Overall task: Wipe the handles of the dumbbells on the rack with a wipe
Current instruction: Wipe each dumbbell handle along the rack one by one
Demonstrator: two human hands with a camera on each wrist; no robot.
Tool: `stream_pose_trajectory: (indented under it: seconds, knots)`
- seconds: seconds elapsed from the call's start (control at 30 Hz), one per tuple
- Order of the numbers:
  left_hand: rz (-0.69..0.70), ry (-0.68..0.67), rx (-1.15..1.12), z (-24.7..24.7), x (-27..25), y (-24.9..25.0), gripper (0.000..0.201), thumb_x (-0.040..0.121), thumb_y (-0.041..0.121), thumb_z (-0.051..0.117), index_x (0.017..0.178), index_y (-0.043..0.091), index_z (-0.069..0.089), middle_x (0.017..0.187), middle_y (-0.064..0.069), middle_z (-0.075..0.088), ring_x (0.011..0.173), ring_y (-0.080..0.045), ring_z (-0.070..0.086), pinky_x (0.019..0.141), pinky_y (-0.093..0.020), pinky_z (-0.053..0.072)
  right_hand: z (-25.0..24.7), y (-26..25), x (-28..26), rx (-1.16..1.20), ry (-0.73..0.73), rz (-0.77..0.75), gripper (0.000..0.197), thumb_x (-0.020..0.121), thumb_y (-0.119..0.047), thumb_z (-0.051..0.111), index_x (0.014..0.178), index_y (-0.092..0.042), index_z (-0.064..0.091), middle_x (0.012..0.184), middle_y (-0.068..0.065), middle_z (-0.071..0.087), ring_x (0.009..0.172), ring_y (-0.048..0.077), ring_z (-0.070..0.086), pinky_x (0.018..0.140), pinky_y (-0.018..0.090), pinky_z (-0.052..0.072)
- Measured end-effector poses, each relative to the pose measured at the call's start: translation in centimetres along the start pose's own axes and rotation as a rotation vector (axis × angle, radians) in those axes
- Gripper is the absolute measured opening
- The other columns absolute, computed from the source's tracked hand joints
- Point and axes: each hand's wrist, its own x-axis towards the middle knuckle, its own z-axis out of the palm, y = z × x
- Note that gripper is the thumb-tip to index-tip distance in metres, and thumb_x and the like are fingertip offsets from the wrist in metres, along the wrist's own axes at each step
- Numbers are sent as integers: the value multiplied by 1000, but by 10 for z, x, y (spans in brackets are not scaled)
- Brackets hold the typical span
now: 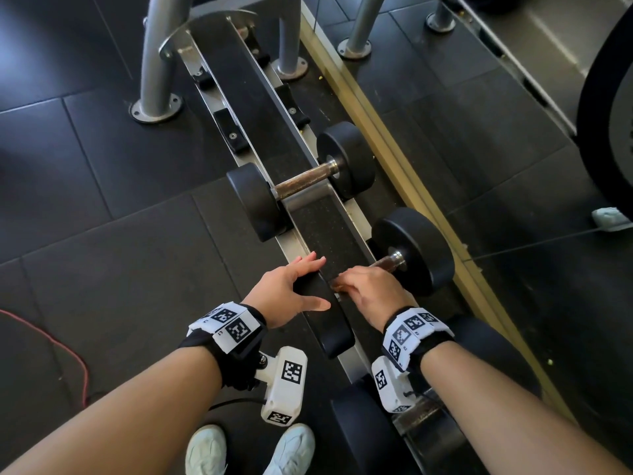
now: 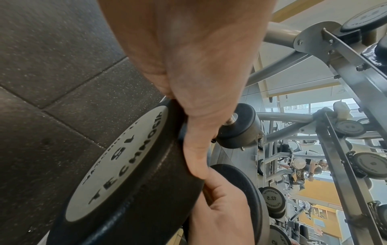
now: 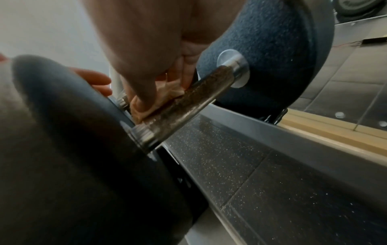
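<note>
The nearest fully visible dumbbell lies across the rack rail (image 1: 322,228). My left hand (image 1: 301,282) rests on its near black weight head (image 1: 332,323), fingers stretched over the top and thumb along the edge (image 2: 196,157). My right hand (image 1: 359,282) curls over the rusty knurled handle (image 3: 188,102) and presses a crumpled tan wipe (image 3: 165,94) against it near that head. The far end of the handle (image 1: 388,262) and the far weight head (image 1: 414,250) are uncovered. A second dumbbell (image 1: 301,183) sits farther along the rack, untouched.
A mirror with a yellowish bottom frame (image 1: 394,159) runs close along the rack's right side. Grey rack legs (image 1: 157,63) stand at the far end. Another dumbbell (image 1: 370,437) lies under my right forearm. A red cable (image 1: 68,351) crosses the floor at left, near my shoes (image 1: 205,450).
</note>
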Motion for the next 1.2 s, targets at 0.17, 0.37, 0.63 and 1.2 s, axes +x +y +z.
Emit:
stream_pose_trajectory:
  seconds: [0.17,0.37,0.63,1.2]
  knots:
    - [2,-7,13,0,0,-1,79,78,36,80,143,49,38,153,31,24,145,5,13,122,-35,14,-14,14,5,-194,-9,128,29,91,-16,63,118,-27,65,113,-6,67,108,12,63,97,33,51]
    - [-3,0,6,-1,1,-1,78,77,34,81,142,49,41,153,30,27,145,3,16,122,-37,17,-7,14,-1,-62,172,183,20,96,-18,58,111,-25,70,105,-6,70,101,11,64,96,31,51]
    - [-10,13,6,-1,0,1,78,76,34,81,141,49,42,152,31,28,144,2,19,119,-31,18,-12,14,-5,-168,75,155,31,94,-12,56,120,-26,66,118,-3,67,114,16,60,102,30,44]
    - [-22,2,8,-1,2,0,77,75,35,82,140,49,44,152,30,29,143,-2,25,120,-36,24,-10,14,-13,-126,168,311,40,98,-8,52,133,-26,59,136,4,60,131,20,52,107,33,45]
